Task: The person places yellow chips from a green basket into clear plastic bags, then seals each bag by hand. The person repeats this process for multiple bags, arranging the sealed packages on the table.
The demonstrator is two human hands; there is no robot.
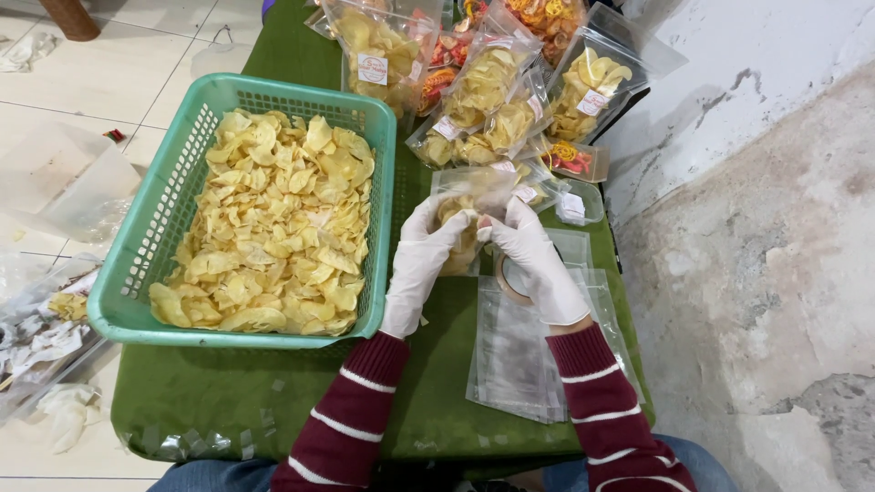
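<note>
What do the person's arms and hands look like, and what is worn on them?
Both hands, the left hand and the right hand, wear thin white disposable gloves that reach the wrists. Both arms are covered by long knitted sleeves in dark maroon with narrow white stripes across them. No watch or jewellery is visible.

gloved hands (478,251) — fingers pinched together
</note>
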